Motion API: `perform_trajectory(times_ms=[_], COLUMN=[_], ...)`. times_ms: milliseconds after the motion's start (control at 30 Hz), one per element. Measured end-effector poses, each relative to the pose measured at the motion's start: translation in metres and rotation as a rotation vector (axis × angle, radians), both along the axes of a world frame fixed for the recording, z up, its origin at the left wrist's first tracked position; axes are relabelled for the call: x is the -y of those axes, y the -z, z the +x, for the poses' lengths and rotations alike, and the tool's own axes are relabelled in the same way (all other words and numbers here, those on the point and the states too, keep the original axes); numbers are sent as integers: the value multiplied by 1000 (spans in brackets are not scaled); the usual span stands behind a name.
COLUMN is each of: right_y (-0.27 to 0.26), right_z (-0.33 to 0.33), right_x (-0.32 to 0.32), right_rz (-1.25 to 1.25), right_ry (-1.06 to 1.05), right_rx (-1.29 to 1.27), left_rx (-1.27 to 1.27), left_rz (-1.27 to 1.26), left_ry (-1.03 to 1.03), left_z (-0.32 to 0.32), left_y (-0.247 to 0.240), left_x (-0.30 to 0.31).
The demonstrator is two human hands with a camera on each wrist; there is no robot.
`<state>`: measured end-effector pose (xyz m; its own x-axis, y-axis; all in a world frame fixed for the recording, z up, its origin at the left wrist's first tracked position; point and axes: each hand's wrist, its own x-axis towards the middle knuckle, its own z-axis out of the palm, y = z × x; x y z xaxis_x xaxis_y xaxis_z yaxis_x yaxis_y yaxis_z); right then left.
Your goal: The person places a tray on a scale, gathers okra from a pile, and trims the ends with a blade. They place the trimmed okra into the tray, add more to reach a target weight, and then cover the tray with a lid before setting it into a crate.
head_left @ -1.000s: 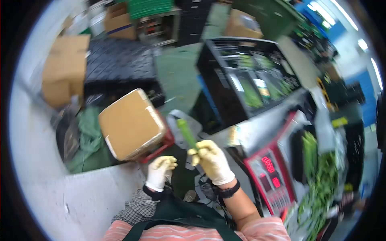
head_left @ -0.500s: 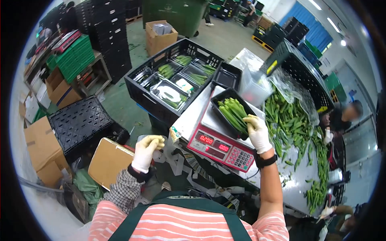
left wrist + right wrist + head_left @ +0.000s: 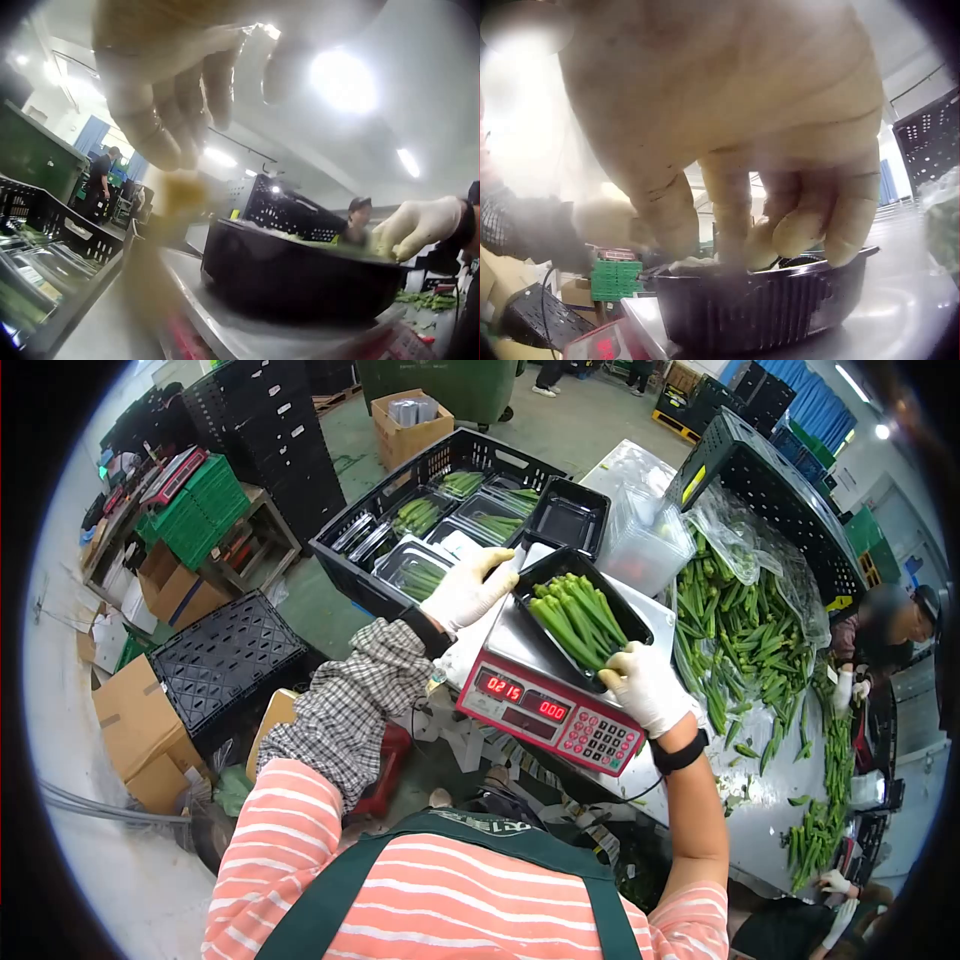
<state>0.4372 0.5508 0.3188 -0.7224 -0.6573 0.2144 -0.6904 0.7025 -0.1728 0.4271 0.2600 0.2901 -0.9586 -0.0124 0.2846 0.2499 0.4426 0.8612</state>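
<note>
A black plastic tray (image 3: 622, 605) of green okra (image 3: 575, 618) sits on the metal plate of a red digital scale (image 3: 550, 715), which reads 0.215. My gloved right hand (image 3: 648, 688) grips the tray's near right corner, its fingers bent over the rim beside the okra ends. At the tray's far left corner is my gloved left hand (image 3: 470, 592), fingers extended and thumb apart. In the left wrist view its fingers hang above and left of the tray (image 3: 300, 277). The right wrist view has the right fingers (image 3: 795, 232) coming down at the rim.
Behind the left hand, a black crate (image 3: 340, 565) holds several packed okra trays. An empty black tray (image 3: 568, 515) and clear plastic containers (image 3: 645, 545) stand beyond the scale. Loose okra (image 3: 745, 630) covers the table at right, by a tipped crate (image 3: 790, 490). Other people work at far right.
The right hand brought an okra pod over to the tray and now holds the tray's corner. My left hand has risen from low left to the tray. The reading went from 0.200 to 0.215.
</note>
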Motion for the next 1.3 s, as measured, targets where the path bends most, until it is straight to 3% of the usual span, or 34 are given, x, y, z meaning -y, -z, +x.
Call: perform_trajectory(times_ms=[33,100,133,200,267,333,367,467,567,667,733,1000,1167,1233,1300], right_y=[-3,-3,-8,-14,-23,-39,-36,-27,-24,-7,-2,2,6,15,19], right_z=[-1,-2,-1,-3,-9,-22,-37,-102,-178,-240,-264,-292,-289,-286,-283], right_x=[5,13,20,22,6,-18,-32,-62,-74,-78,-82,-88,-82,-72,-76], right_rz=[19,54,62,179,169,71,-99,-255,-64,-87,11,-152,-137,178,37], right_ry=[-9,21,37,61,-3,-114,-130,58,199,169,227,181,162,170,60], right_rx=[-12,-76,-69,-21,95,245,233,-18,-247,-417,-22,273,45,-245,-251], left_rx=[-50,244,197,137,320,-44,-204,-181,-235,-180,-191,-25,8,3,-18], left_rz=[-20,-76,-16,52,70,-301,-488,-479,-606,-552,-509,-334,-279,-276,-294], left_ry=[5,110,131,101,58,65,68,210,163,137,132,-70,-96,-102,-118], left_z=[-14,-20,-20,1,19,21,20,8,2,6,9,35,39,40,39], left_y=[17,10,17,3,-8,-6,-10,-16,-8,-17,-26,-30,-26,-26,-19], left_x=[-6,-18,-24,-35,-37,-35,-41,-59,-63,-70,-71,-47,-42,-42,-37])
